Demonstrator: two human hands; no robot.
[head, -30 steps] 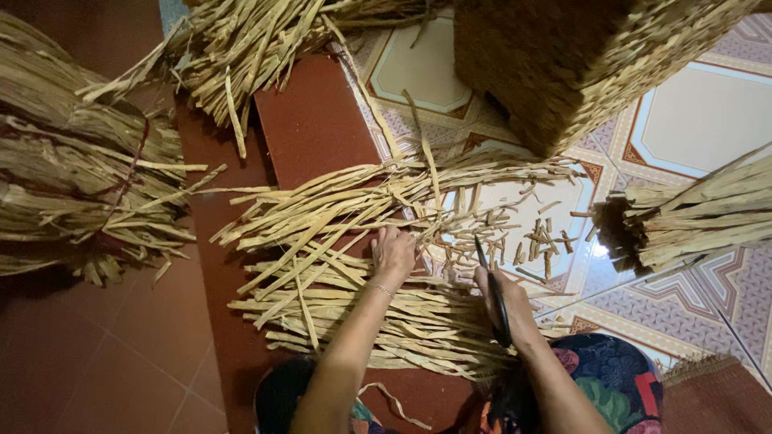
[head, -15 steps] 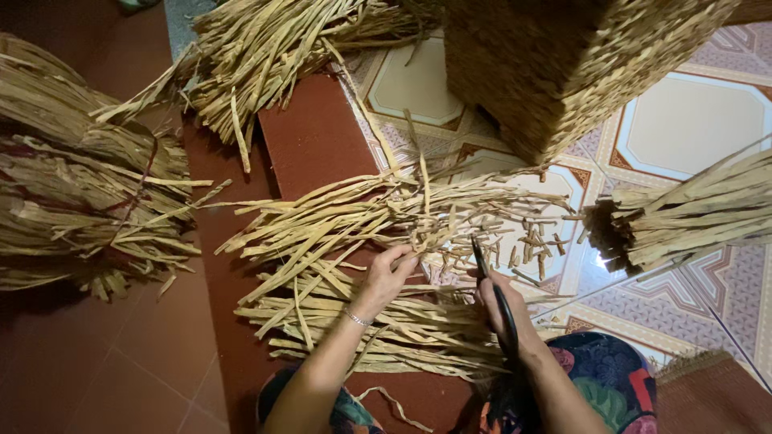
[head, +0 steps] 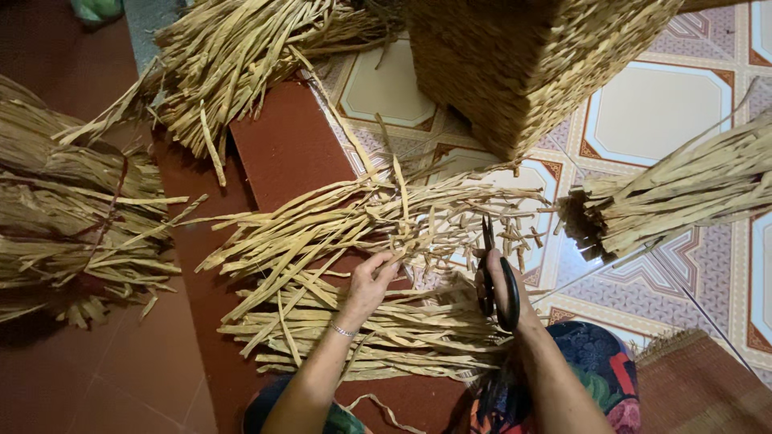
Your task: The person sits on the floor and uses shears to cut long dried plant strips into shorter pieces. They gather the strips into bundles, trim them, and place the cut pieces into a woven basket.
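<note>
Two loose heaps of dried straw strips [head: 362, 225] lie on the floor before me. My left hand [head: 371, 283] pinches a few strips at the near edge of the upper heap. My right hand [head: 508, 291] grips black scissors [head: 488, 269] that point away from me, their blades nearly closed over the strip ends. Short cut pieces [head: 515, 237] lie scattered just past the blades. The nearer heap [head: 402, 333] lies flat between my forearms.
A woven straw basket [head: 531, 64] stands at the top right. A tied bundle [head: 683, 193] lies at the right, a large bundle [head: 64, 217] at the left and another pile [head: 233, 56] at the top. A red tile step [head: 289, 153] meets patterned floor tiles [head: 651, 112].
My left hand has slid up and right into the upper heap and taken hold of strips. The scissors have moved a little forward toward the strip ends.
</note>
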